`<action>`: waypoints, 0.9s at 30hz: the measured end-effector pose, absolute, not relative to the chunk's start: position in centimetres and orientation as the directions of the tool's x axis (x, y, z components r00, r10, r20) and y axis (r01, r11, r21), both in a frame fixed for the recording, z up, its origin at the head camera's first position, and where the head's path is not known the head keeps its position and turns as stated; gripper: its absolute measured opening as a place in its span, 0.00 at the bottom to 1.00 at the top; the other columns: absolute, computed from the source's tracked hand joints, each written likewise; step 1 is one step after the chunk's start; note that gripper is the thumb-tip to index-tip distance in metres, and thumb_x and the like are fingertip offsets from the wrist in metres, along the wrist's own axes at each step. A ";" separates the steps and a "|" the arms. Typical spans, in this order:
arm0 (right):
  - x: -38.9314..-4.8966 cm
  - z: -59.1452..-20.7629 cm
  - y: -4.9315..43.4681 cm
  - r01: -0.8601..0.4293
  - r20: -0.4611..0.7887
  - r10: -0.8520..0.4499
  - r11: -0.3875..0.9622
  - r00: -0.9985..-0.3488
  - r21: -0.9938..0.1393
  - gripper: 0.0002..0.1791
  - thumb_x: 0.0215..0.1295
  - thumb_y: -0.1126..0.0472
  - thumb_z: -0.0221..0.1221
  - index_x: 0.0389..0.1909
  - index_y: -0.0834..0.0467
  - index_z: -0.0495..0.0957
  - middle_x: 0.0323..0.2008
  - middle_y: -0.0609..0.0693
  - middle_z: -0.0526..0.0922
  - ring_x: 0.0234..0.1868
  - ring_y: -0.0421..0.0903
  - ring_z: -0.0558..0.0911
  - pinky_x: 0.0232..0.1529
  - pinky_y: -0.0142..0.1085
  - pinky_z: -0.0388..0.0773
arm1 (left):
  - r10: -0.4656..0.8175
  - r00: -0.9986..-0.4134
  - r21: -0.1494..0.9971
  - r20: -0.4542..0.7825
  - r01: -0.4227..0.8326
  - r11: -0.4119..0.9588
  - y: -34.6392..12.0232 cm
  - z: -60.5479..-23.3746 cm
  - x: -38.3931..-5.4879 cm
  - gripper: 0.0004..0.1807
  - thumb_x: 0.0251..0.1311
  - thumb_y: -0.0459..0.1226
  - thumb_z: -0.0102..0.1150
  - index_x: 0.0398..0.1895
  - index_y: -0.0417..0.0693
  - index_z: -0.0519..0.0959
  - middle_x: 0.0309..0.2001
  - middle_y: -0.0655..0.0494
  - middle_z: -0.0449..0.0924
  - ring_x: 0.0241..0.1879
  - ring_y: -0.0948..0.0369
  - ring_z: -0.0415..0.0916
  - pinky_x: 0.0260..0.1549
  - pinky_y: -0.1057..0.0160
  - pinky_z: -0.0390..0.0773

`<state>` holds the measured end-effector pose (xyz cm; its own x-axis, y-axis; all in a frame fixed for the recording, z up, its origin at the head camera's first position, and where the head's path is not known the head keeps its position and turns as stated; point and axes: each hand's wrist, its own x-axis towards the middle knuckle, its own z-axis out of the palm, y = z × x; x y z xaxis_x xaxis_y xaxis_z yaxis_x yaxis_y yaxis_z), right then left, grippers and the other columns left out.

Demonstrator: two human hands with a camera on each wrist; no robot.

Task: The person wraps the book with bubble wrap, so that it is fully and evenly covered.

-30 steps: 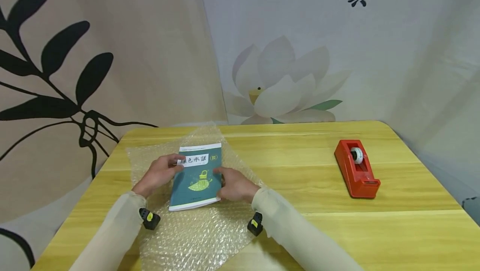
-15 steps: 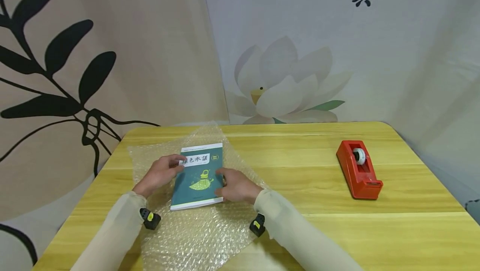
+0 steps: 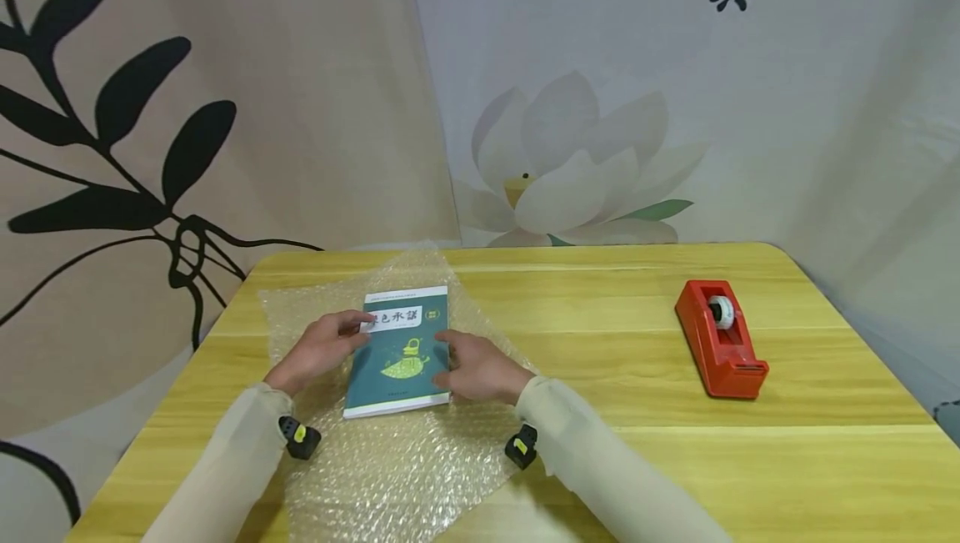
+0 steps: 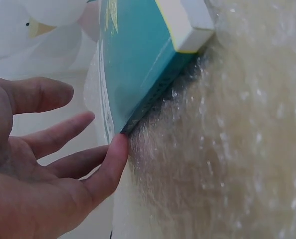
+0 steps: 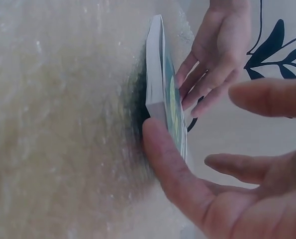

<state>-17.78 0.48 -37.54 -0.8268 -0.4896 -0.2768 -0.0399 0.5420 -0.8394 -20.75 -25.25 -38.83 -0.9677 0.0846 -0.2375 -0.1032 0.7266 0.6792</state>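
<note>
Left hand (image 3: pixel 318 349) relaxed, touching book (image 3: pixel 396 353) at its nine o'clock; right hand (image 3: pixel 483 369) also loose at three, contact unclear. Book on bubble wrap (image 3: pixel 390 472), head view's seven o'clock. I judge positioning step underway; next move calls for gentle squaring.

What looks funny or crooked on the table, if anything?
The bubble wrap lies crooked, with one corner pointing at the table's far edge instead of its sides lining up. The book on it sits a little slanted too. I see nothing spilled or broken.
</note>
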 end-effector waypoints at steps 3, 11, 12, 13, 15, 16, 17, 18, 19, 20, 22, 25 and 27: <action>-17.8 -37.4 0.7 -0.048 -0.273 -0.495 0.542 -0.825 -0.839 0.38 0.67 0.61 0.62 0.77 0.57 0.58 0.71 0.65 0.68 0.33 0.47 0.86 0.40 0.39 0.85 | 0.097 -0.966 0.692 -0.242 -0.102 0.714 -25.4 -38.8 -20.7 0.24 0.74 0.38 0.49 0.70 0.41 0.69 0.72 0.35 0.65 0.70 0.40 0.66 0.67 0.39 0.69; -18.0 -37.4 1.0 -0.031 -0.277 -0.499 0.525 -0.821 -0.851 0.38 0.67 0.62 0.62 0.76 0.57 0.59 0.66 0.65 0.73 0.36 0.48 0.86 0.41 0.40 0.85 | 0.126 -0.969 0.688 -0.212 -0.057 0.724 -25.8 -38.9 -20.6 0.24 0.74 0.38 0.49 0.70 0.40 0.69 0.72 0.35 0.66 0.70 0.39 0.66 0.66 0.39 0.70; -18.0 -37.4 1.1 -0.030 -0.277 -0.497 0.525 -0.822 -0.850 0.37 0.68 0.62 0.62 0.76 0.57 0.60 0.66 0.65 0.73 0.38 0.47 0.85 0.41 0.40 0.85 | 0.126 -0.969 0.688 -0.212 -0.057 0.724 -25.8 -38.9 -20.6 0.24 0.74 0.38 0.49 0.70 0.40 0.69 0.71 0.35 0.67 0.70 0.40 0.66 0.66 0.39 0.70; -18.1 -37.5 1.1 -0.030 -0.277 -0.494 0.526 -0.824 -0.850 0.37 0.68 0.61 0.62 0.76 0.57 0.60 0.67 0.64 0.73 0.40 0.47 0.85 0.41 0.39 0.84 | 0.122 -0.969 0.687 -0.215 -0.061 0.724 -25.8 -38.9 -20.6 0.24 0.74 0.38 0.49 0.70 0.41 0.69 0.71 0.35 0.67 0.70 0.40 0.66 0.66 0.39 0.70; -18.1 -37.6 1.1 -0.035 -0.272 -0.492 0.528 -0.827 -0.849 0.37 0.68 0.61 0.62 0.75 0.57 0.60 0.67 0.64 0.73 0.45 0.47 0.84 0.41 0.38 0.84 | 0.110 -0.969 0.684 -0.220 -0.072 0.726 -25.8 -38.9 -20.6 0.23 0.74 0.37 0.49 0.69 0.41 0.69 0.71 0.35 0.67 0.69 0.40 0.67 0.65 0.40 0.71; -18.1 -37.7 1.2 -0.036 -0.269 -0.490 0.527 -0.829 -0.849 0.37 0.68 0.61 0.62 0.75 0.58 0.61 0.67 0.64 0.73 0.46 0.48 0.84 0.41 0.37 0.83 | 0.101 -0.969 0.682 -0.225 -0.083 0.726 -25.8 -38.8 -20.7 0.23 0.74 0.37 0.49 0.69 0.41 0.69 0.70 0.36 0.68 0.69 0.41 0.68 0.65 0.40 0.71; -18.2 -37.8 1.2 -0.038 -0.267 -0.491 0.527 -0.830 -0.849 0.37 0.68 0.61 0.62 0.75 0.58 0.61 0.67 0.64 0.73 0.49 0.48 0.83 0.41 0.37 0.83 | 0.091 -0.969 0.680 -0.230 -0.094 0.727 -25.8 -38.8 -20.7 0.24 0.74 0.38 0.49 0.70 0.42 0.69 0.70 0.36 0.68 0.68 0.41 0.68 0.66 0.40 0.71; -18.2 -37.9 1.2 -0.040 -0.264 -0.491 0.526 -0.830 -0.850 0.36 0.68 0.61 0.62 0.75 0.58 0.61 0.67 0.64 0.74 0.51 0.48 0.83 0.41 0.36 0.82 | 0.083 -0.969 0.675 -0.233 -0.099 0.731 -25.7 -38.8 -20.7 0.24 0.74 0.38 0.50 0.70 0.42 0.68 0.70 0.35 0.67 0.68 0.41 0.68 0.66 0.40 0.71; -18.2 -38.0 1.1 -0.037 -0.263 -0.492 0.518 -0.830 -0.854 0.36 0.67 0.61 0.62 0.75 0.58 0.61 0.66 0.64 0.74 0.51 0.49 0.83 0.41 0.37 0.83 | 0.073 -0.969 0.670 -0.237 -0.109 0.734 -25.7 -38.9 -20.8 0.24 0.74 0.38 0.50 0.70 0.42 0.68 0.70 0.35 0.67 0.68 0.41 0.67 0.66 0.40 0.70; -18.1 -38.0 1.1 -0.034 -0.261 -0.495 0.510 -0.829 -0.860 0.36 0.67 0.61 0.62 0.75 0.59 0.61 0.66 0.64 0.74 0.52 0.51 0.83 0.42 0.38 0.83 | 0.068 -0.969 0.666 -0.236 -0.110 0.738 -25.7 -38.9 -20.8 0.25 0.74 0.39 0.50 0.71 0.42 0.67 0.70 0.35 0.67 0.68 0.41 0.67 0.66 0.39 0.70; -18.1 -38.1 1.1 -0.036 -0.256 -0.497 0.505 -0.829 -0.862 0.36 0.67 0.61 0.62 0.75 0.59 0.61 0.66 0.64 0.74 0.56 0.53 0.82 0.45 0.41 0.83 | 0.056 -0.970 0.660 -0.236 -0.118 0.742 -25.7 -39.0 -20.9 0.25 0.73 0.39 0.51 0.71 0.42 0.66 0.70 0.35 0.67 0.68 0.40 0.67 0.66 0.39 0.70; -17.9 -38.1 1.1 -0.046 -0.251 -0.501 0.507 -0.828 -0.861 0.37 0.67 0.60 0.62 0.74 0.59 0.61 0.66 0.64 0.75 0.61 0.56 0.80 0.53 0.47 0.82 | 0.058 -0.971 0.655 -0.230 -0.110 0.748 -25.8 -39.1 -20.8 0.26 0.73 0.39 0.51 0.71 0.41 0.66 0.69 0.35 0.68 0.67 0.41 0.68 0.64 0.40 0.72; -17.8 -38.1 1.0 -0.057 -0.249 -0.500 0.519 -0.829 -0.853 0.37 0.67 0.60 0.62 0.75 0.58 0.61 0.66 0.64 0.75 0.64 0.57 0.77 0.57 0.49 0.80 | 0.064 -0.971 0.656 -0.231 -0.106 0.747 -25.9 -39.2 -20.8 0.26 0.73 0.38 0.51 0.71 0.41 0.66 0.68 0.34 0.69 0.66 0.41 0.69 0.63 0.41 0.73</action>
<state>-17.82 1.03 -38.06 -0.8294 -0.4999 -0.2493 -0.0567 0.5193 -0.8527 -20.76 -25.88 -39.23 -0.9709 0.0643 -0.2307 -0.1064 0.7472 0.6561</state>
